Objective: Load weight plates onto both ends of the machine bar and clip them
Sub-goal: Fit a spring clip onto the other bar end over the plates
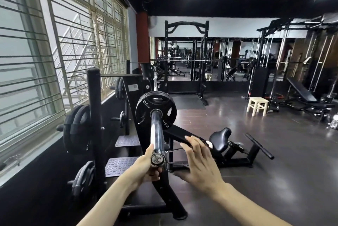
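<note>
The chrome bar sleeve point(156, 130) points straight at me, its end cap low in the middle of the view. A black 2.5 kg plate point(145, 110) sits pushed up against the sleeve's inner end. My left hand point(146, 166) curls around the sleeve's near end from below and left. My right hand point(198, 161) hovers just right of the sleeve, fingers spread, holding nothing. No clip shows on the sleeve.
A black plate tree point(95, 116) with several stored plates point(76, 130) stands at the left by the barred windows. The machine's frame point(161, 194) and seat pad point(219, 139) lie below and right. A power rack point(186, 57), a wooden stool point(257, 106) and benches stand farther back.
</note>
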Available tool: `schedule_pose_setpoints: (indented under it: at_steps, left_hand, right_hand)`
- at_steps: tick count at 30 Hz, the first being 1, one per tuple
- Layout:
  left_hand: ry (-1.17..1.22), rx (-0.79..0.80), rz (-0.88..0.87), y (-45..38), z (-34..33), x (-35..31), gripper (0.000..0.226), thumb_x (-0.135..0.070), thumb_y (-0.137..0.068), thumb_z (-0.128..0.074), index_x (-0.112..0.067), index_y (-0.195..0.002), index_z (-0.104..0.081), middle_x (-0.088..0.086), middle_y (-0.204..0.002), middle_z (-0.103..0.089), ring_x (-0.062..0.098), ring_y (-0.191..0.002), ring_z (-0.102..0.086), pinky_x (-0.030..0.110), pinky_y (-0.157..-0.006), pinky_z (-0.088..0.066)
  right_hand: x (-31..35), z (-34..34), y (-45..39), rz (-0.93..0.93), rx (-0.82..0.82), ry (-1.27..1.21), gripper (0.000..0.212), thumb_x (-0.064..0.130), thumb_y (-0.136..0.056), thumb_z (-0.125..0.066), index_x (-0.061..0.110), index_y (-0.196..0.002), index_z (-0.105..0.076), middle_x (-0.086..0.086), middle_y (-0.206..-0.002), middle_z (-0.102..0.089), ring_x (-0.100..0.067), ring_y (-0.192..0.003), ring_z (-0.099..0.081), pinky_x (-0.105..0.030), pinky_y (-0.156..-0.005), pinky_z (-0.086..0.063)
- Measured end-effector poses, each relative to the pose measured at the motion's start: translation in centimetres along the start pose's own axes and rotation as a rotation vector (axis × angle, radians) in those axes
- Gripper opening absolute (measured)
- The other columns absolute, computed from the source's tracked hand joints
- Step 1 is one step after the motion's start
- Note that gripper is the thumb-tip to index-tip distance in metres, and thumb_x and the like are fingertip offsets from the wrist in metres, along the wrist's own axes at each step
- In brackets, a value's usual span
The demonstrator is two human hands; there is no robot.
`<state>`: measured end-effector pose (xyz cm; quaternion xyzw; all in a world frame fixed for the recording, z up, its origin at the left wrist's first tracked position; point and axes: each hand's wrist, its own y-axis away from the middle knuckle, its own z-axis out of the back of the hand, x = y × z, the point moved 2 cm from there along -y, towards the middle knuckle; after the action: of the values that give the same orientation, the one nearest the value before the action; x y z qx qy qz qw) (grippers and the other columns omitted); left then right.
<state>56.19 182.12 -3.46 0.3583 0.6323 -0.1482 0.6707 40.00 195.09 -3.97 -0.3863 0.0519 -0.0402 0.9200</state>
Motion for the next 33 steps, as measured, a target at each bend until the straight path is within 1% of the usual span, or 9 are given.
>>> schedule_pose_setpoints:
  at_steps: [3, 5, 7, 10, 13, 18, 21, 26, 33]
  left_hand:
    - [-0.033, -0.023, 0.047, 0.2, 0.0, 0.0, 0.075, -0.075, -0.091, -0.040, -0.008, -0.090, -0.073, 0.011, -0.078, -0.075, 0.018, -0.057, -0.064, 0.037, -0.071, -0.058]
    - [-0.106, -0.037, 0.077, 0.6, 0.1, -0.3, 0.076, -0.079, -0.089, -0.038, -0.012, -0.100, -0.073, 0.009, -0.089, -0.080, 0.017, -0.063, -0.070, 0.035, -0.072, -0.060]
    - [-0.204, -0.067, 0.085, 0.8, 0.2, -0.5, 0.081, -0.085, -0.084, -0.035, -0.016, -0.105, -0.073, 0.005, -0.091, -0.081, 0.017, -0.070, -0.074, 0.033, -0.071, -0.062]
    - [-0.300, -0.074, 0.123, 1.2, 0.3, -0.9, 0.086, -0.092, -0.077, -0.033, -0.021, -0.111, -0.068, 0.002, -0.089, -0.081, 0.017, -0.073, -0.077, 0.031, -0.069, -0.061]
    - [-0.323, -0.035, 0.189, 1.4, 0.3, -1.0, 0.098, -0.098, -0.067, -0.033, -0.017, -0.111, -0.067, 0.005, -0.089, -0.081, 0.017, -0.071, -0.077, 0.028, -0.062, -0.059]
    - [-0.257, -0.016, 0.195, 1.7, 0.3, -0.6, 0.123, -0.104, -0.036, -0.043, -0.012, -0.114, -0.069, 0.007, -0.095, -0.081, 0.017, -0.079, -0.078, 0.029, -0.061, -0.059]
    - [-0.226, 0.011, 0.184, 1.7, 0.4, -0.6, 0.113, -0.101, -0.044, -0.048, -0.017, -0.119, -0.066, 0.008, -0.098, -0.080, 0.018, -0.082, -0.077, 0.031, -0.065, -0.061]
    - [-0.170, 0.050, 0.180, 1.8, 0.8, -0.6, 0.103, -0.088, -0.055, -0.058, -0.010, -0.121, -0.067, 0.013, -0.103, -0.079, 0.022, -0.091, -0.078, 0.033, -0.069, -0.061]
    - [-0.049, 0.035, 0.176, -0.1, 1.2, -1.1, 0.078, -0.078, -0.077, -0.059, -0.012, -0.118, -0.069, 0.014, -0.107, -0.078, 0.021, -0.095, -0.077, 0.035, -0.078, -0.058]
  right_hand:
    - [-1.1, 1.5, -1.9, -0.794, 0.097, -0.657, 0.090, 0.089, -0.079, -0.032, 0.015, -0.125, -0.055, 0.000, -0.126, -0.055, -0.021, -0.127, -0.049, -0.037, -0.111, -0.037]
    - [-2.1, 1.8, -2.8, -1.306, 0.292, -0.964, 0.069, 0.070, -0.091, -0.036, 0.011, -0.119, -0.058, -0.009, -0.112, -0.061, -0.027, -0.106, -0.058, -0.040, -0.096, -0.047]
    - [-2.8, 1.8, -3.5, -1.528, 0.474, -1.201, 0.051, 0.047, -0.093, -0.050, 0.002, -0.116, -0.060, -0.014, -0.105, -0.059, -0.029, -0.096, -0.059, -0.035, -0.086, -0.048]
    - [-2.5, 1.6, -4.3, -1.550, 0.679, -1.276, 0.053, 0.043, -0.088, -0.053, -0.006, -0.107, -0.060, -0.020, -0.109, -0.060, -0.030, -0.085, -0.060, -0.039, -0.088, -0.048]
    - [-2.7, 1.3, -4.9, -1.504, 0.702, -1.199, 0.068, 0.061, -0.086, -0.058, -0.006, -0.099, -0.050, -0.020, -0.101, -0.060, -0.028, -0.070, -0.058, -0.042, -0.075, -0.051]
    - [-4.0, 0.5, -4.2, -1.324, 1.037, -1.037, 0.091, 0.069, -0.091, -0.041, -0.013, -0.130, -0.047, -0.025, -0.103, -0.067, -0.036, -0.087, -0.071, -0.045, -0.084, -0.059]
    - [-4.4, -0.5, -3.8, -1.269, 0.973, -0.899, 0.069, 0.058, -0.091, -0.031, -0.002, -0.101, -0.065, -0.014, -0.072, -0.073, -0.029, -0.066, -0.072, -0.037, -0.070, -0.060]
    - [-3.8, -1.3, -3.4, -1.298, 0.968, -0.950, 0.037, 0.031, -0.083, -0.027, 0.009, -0.066, -0.052, -0.005, -0.045, -0.050, -0.016, -0.036, -0.041, -0.021, -0.052, -0.037]
    - [-3.7, -2.4, -5.0, -1.283, 0.743, -0.941, 0.027, 0.030, -0.073, -0.028, 0.013, -0.060, -0.044, -0.004, -0.036, -0.043, -0.016, -0.027, -0.035, -0.020, -0.048, -0.037]
